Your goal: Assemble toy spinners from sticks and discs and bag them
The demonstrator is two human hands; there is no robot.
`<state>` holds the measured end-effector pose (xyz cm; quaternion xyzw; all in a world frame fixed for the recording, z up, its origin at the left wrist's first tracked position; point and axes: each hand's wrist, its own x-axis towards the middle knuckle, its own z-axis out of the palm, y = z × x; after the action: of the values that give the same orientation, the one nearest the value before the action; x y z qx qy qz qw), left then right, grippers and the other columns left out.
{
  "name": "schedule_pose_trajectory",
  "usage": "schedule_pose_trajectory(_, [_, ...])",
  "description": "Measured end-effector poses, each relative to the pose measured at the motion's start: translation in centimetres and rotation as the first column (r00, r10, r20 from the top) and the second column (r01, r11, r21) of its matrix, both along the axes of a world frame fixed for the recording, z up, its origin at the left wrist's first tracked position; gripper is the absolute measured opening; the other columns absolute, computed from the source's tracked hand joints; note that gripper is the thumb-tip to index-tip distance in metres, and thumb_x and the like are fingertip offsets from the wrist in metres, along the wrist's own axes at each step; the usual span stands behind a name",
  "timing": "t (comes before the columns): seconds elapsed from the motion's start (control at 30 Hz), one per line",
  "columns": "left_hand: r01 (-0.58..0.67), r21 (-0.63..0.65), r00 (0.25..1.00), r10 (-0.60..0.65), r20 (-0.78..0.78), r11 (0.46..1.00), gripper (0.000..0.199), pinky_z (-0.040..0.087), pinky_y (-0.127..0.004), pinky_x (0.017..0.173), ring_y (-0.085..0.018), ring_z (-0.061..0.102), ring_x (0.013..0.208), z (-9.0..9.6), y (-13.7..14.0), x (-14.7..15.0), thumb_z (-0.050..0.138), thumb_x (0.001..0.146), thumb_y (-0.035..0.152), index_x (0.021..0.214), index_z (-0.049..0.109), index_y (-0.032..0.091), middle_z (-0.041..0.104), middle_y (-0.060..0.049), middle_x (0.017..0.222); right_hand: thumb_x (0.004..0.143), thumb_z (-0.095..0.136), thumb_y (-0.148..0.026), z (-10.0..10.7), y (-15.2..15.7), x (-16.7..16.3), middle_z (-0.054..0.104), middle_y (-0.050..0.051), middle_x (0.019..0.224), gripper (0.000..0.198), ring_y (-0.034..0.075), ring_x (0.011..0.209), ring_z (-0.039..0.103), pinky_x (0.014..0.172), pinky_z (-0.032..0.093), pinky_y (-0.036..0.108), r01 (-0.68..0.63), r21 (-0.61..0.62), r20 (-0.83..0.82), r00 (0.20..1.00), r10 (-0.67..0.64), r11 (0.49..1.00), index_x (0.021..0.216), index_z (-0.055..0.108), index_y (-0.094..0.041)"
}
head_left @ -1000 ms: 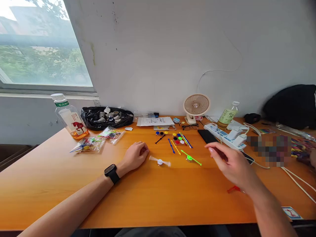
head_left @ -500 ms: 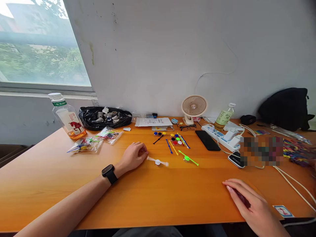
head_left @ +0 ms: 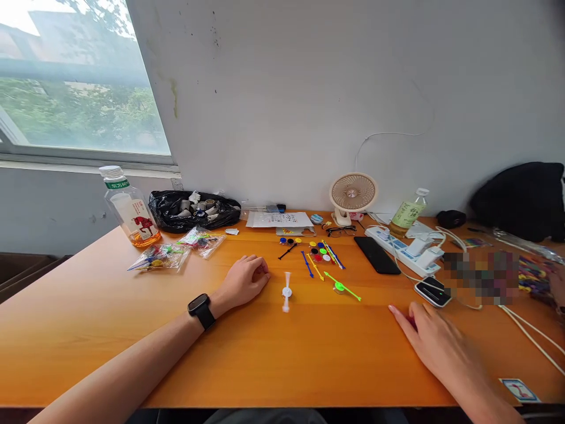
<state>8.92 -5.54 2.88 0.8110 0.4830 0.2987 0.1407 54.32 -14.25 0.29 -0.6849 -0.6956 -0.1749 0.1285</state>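
A white arrow spinner [head_left: 286,292] stands on the table, its arms blurred with turning and pointing towards and away from me. Just left of it my left hand [head_left: 245,279] rests on the wood, fingers loosely curled in, nothing visible in them. To the spinner's right is a bright green arrow spinner [head_left: 339,287], sharp in outline. My right hand [head_left: 430,335] hovers over or rests on the right of the table; I cannot tell which. Its index finger is stretched out and the others are bent, with nothing seen in it. Behind the spinners lie loose blue [head_left: 308,264] and yellow arrows [head_left: 315,266].
Coloured round discs [head_left: 317,252], a black arrow [head_left: 287,251] and a phone [head_left: 376,255] lie farther back. Parts bags [head_left: 161,257], a bottle [head_left: 132,212] and a black bag [head_left: 194,215] stand left. A fan [head_left: 353,193], power strip [head_left: 404,250] and cables are right.
The white spinner's arms have turned from roughly sideways to pointing front-to-back. My right hand has moved away from me, further onto the table. My left hand stays put; the view has shifted slightly.
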Motion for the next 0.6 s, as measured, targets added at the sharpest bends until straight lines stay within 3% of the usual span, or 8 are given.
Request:
schedule_pose_trajectory(0.13, [0.007,0.009,1.000,-0.007,-0.007,1.000,0.008,0.045,-0.036,0.076,-0.024,0.061,0.084,0.0,-0.1,0.1,0.061,0.094,0.029,0.090,0.064,0.023,0.070,-0.004,0.088,0.101,0.036,-0.070,0.5,0.3,-0.4,0.057,0.003,0.062,0.047,0.029,0.057,0.063,0.051,0.034,0.034,0.074,-0.098,-0.068,0.994,-0.081,0.992,0.082,0.039,-0.027])
schedule_pose_trajectory(0.2, [0.005,0.013,1.000,-0.005,-0.006,1.000,0.007,0.044,-0.036,0.075,-0.023,0.061,0.083,-0.1,0.0,0.1,0.061,0.093,0.028,0.090,0.064,0.023,0.069,-0.004,0.087,0.100,0.039,-0.070,1.4,1.1,-0.8,0.061,0.003,0.064,0.046,0.029,0.057,0.064,0.051,0.037,0.034,0.066,-0.150,-0.148,0.985,-0.089,0.986,0.088,0.045,-0.026])
schedule_pose_trajectory(0.3, [0.005,0.010,1.000,-0.005,-0.010,1.000,0.006,0.044,-0.035,0.074,-0.023,0.061,0.081,-0.1,0.0,0.1,0.062,0.093,0.028,0.089,0.063,0.023,0.069,-0.003,0.085,0.103,0.039,-0.061,2.9,2.7,-1.9,0.073,0.010,0.093,0.039,0.030,0.085,0.073,0.069,0.052,0.038,-0.078,-0.150,-0.327,0.945,0.025,0.986,0.103,0.055,-0.025])
schedule_pose_trajectory(0.37, [0.006,0.008,1.000,-0.006,-0.013,1.000,0.006,0.044,-0.035,0.074,-0.023,0.060,0.080,-0.1,0.0,0.1,0.062,0.093,0.028,0.089,0.063,0.023,0.068,-0.003,0.084,0.106,0.033,-0.048,3.6,3.8,-2.9,0.071,0.013,0.114,0.038,0.028,0.106,0.071,0.086,0.055,0.039,-0.214,-0.111,-0.412,0.899,0.151,0.971,0.115,0.060,-0.024])
schedule_pose_trajectory(0.43, [0.008,0.003,1.000,-0.008,-0.015,1.000,0.007,0.043,-0.035,0.074,-0.023,0.060,0.080,0.0,0.0,0.1,0.061,0.093,0.028,0.089,0.063,0.023,0.068,-0.003,0.084,0.106,0.033,-0.042,3.7,4.9,-4.1,0.067,0.014,0.119,0.041,0.027,0.106,0.070,0.092,0.054,0.039,-0.301,-0.106,-0.456,0.862,0.223,0.948,0.127,0.062,-0.022])
schedule_pose_trajectory(0.6, [0.006,0.004,1.000,-0.006,-0.024,1.000,0.007,0.043,-0.035,0.074,-0.023,0.060,0.081,0.1,-0.1,0.2,0.061,0.094,0.028,0.090,0.062,0.023,0.068,-0.003,0.084,0.106,0.041,-0.047,3.6,6.8,-7.5,0.067,0.013,0.110,0.049,0.025,0.092,0.068,0.084,0.056,0.039,-0.452,-0.197,-0.579,0.770,0.269,0.870,0.138,0.062,-0.017])
